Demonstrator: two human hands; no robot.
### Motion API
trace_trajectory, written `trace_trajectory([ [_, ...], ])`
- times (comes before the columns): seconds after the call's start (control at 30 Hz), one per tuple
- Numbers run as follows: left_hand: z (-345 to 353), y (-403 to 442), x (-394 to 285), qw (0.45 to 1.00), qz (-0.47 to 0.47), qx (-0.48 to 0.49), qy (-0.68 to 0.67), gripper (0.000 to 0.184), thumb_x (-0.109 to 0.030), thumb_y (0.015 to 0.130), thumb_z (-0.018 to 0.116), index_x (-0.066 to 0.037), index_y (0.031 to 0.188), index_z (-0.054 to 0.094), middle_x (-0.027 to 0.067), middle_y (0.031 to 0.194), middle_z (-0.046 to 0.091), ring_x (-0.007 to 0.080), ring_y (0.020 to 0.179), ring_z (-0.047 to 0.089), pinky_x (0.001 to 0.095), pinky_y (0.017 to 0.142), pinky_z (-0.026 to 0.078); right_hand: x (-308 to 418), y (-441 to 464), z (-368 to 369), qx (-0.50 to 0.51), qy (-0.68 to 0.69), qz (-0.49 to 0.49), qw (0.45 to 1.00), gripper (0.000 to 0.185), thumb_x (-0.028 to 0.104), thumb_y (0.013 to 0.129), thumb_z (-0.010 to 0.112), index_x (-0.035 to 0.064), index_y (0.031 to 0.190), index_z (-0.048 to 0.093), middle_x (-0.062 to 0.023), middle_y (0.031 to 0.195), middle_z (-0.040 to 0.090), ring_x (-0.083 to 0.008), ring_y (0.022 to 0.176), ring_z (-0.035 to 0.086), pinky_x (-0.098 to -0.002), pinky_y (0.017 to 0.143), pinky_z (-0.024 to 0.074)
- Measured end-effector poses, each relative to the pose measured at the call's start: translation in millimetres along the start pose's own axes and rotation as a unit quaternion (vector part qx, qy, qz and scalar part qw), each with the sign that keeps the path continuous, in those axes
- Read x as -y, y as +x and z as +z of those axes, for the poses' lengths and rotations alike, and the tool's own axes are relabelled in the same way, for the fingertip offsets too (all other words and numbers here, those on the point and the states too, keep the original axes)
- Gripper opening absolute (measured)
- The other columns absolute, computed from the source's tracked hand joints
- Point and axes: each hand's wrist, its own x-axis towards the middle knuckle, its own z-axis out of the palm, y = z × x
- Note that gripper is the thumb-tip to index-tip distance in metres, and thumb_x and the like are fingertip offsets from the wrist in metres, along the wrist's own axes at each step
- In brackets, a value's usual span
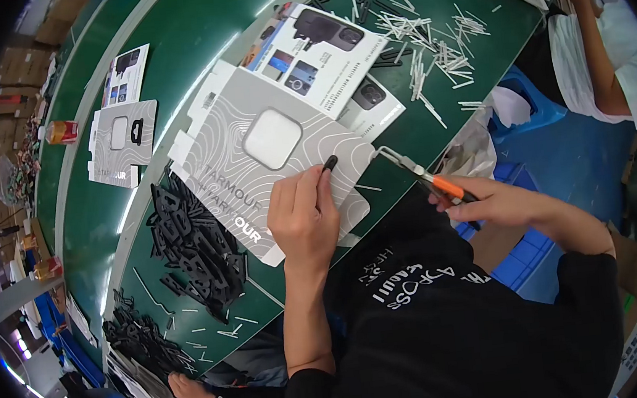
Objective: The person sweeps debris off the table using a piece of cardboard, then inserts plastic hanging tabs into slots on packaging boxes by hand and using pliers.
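Observation:
Thumb and fingers of my left hand pinch a small black strip-like piece over a grey printed cardboard sheet. This sheet has white contour lines, a rounded window and lettering. My right hand is wrapped round an orange-handled plier-like tool. Its slim metal jaws point at the sheet's right corner; I cannot tell whether they touch it. Above lie more printed cards with phone pictures, partly overlapping the grey sheet.
A pile of black plastic parts lies left of my left hand. Scattered white sticks cover the green table at upper right. Another grey sheet is at far left. A co-worker's hand shows at lower left, a person's arm at upper right.

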Motion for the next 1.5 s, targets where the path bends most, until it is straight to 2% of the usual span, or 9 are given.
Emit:
trace_trajectory([
  [0.23, 1, -3, 0, 0.999, 0.006, -0.041, 0.034, 0.017, 0.003, 0.077, 0.073, -0.002, 0.093, 0.070, 0.0053, 0.081, 0.067, 0.0189, 0.067, 0.056, 0.0292, 0.061, 0.047, 5, -8, 18, 0.012, -0.115, 0.021, 0.993, 0.060, 0.028, 0.097, 0.053, 0.0014, 0.148, 0.037, -0.0129, 0.122, 0.055, -0.0216, 0.102, 0.052, -0.0297, 0.087, 0.0423],
  [0.43, 1, -9, -6, 0.999, 0.042, -0.013, -0.005, 0.015, 0.003, 0.078, 0.073, -0.002, 0.092, 0.071, 0.0055, 0.081, 0.067, 0.0186, 0.067, 0.056, 0.0290, 0.061, 0.047, 21, 3, 36, -0.016, -0.172, -0.004, 0.985, 0.060, 0.028, 0.097, 0.051, 0.0006, 0.149, 0.035, -0.0154, 0.125, 0.055, -0.0262, 0.104, 0.054, -0.0328, 0.089, 0.0428],
  [0.57, 0, -11, -3, 0.999, 0.002, 0.009, -0.050, 0.013, 0.002, 0.078, 0.073, -0.001, 0.091, 0.072, 0.0057, 0.080, 0.067, 0.0176, 0.065, 0.056, 0.0281, 0.060, 0.046, 33, 7, 38, -0.017, -0.196, 0.029, 0.980, 0.049, 0.020, 0.096, 0.053, 0.0042, 0.142, 0.044, -0.0105, 0.118, 0.056, -0.0199, 0.100, 0.053, -0.0305, 0.085, 0.0423],
  [0.73, -1, -13, 4, 0.991, -0.065, 0.046, -0.104, 0.012, 0.001, 0.080, 0.074, 0.001, 0.092, 0.074, 0.0057, 0.079, 0.068, 0.0139, 0.063, 0.054, 0.0251, 0.058, 0.042, 40, 8, 42, -0.017, -0.211, 0.032, 0.977, 0.038, 0.019, 0.095, 0.053, 0.0022, 0.129, 0.050, -0.0121, 0.108, 0.059, -0.0221, 0.092, 0.054, -0.0320, 0.081, 0.0438],
  [0.9, -2, -11, 3, 0.992, -0.046, 0.016, -0.118, 0.013, 0.002, 0.079, 0.073, -0.001, 0.092, 0.074, 0.0059, 0.078, 0.067, 0.0160, 0.062, 0.055, 0.0269, 0.057, 0.044, 33, 4, 44, -0.048, -0.251, -0.016, 0.967, 0.029, 0.017, 0.094, 0.053, 0.0006, 0.118, 0.053, -0.0133, 0.105, 0.060, -0.0247, 0.091, 0.056, -0.0337, 0.081, 0.0454],
  [1.07, -4, -12, 2, 0.989, -0.068, 0.043, -0.123, 0.011, 0.000, 0.081, 0.074, 0.001, 0.092, 0.074, 0.0056, 0.077, 0.068, 0.0138, 0.062, 0.054, 0.0247, 0.057, 0.042, 33, 7, 49, -0.058, -0.266, -0.044, 0.961, 0.030, 0.015, 0.093, 0.053, -0.0011, 0.119, 0.053, -0.0148, 0.105, 0.062, -0.0273, 0.092, 0.057, -0.0356, 0.082, 0.0461],
  [1.23, -2, -11, 3, 0.990, -0.065, 0.054, -0.113, 0.012, -0.001, 0.080, 0.073, -0.001, 0.092, 0.074, 0.0054, 0.078, 0.068, 0.0166, 0.062, 0.056, 0.0273, 0.056, 0.044, 36, 10, 50, -0.074, -0.329, -0.036, 0.941, 0.031, 0.014, 0.093, 0.053, -0.0021, 0.119, 0.053, -0.0164, 0.104, 0.063, -0.0290, 0.089, 0.058, -0.0373, 0.081, 0.0468],
  [1.43, -4, -3, 2, 0.993, -0.045, 0.057, -0.096, 0.012, -0.002, 0.081, 0.072, 0.000, 0.093, 0.075, 0.0049, 0.074, 0.069, 0.0142, 0.058, 0.054, 0.0258, 0.054, 0.042, 44, 6, 44, -0.087, -0.371, -0.023, 0.924, 0.032, 0.015, 0.093, 0.053, -0.0028, 0.120, 0.053, -0.0182, 0.103, 0.064, -0.0311, 0.087, 0.059, -0.0396, 0.081, 0.0475],
  [1.5, -14, 11, -4, 0.977, -0.130, 0.122, -0.119, 0.013, -0.002, 0.081, 0.071, 0.001, 0.093, 0.075, 0.0046, 0.070, 0.068, 0.0124, 0.056, 0.052, 0.0246, 0.053, 0.041, 43, 4, 41, -0.051, -0.335, -0.035, 0.940, 0.033, 0.015, 0.093, 0.053, -0.0030, 0.121, 0.052, -0.0186, 0.103, 0.064, -0.0320, 0.089, 0.060, -0.0407, 0.082, 0.0478],
])
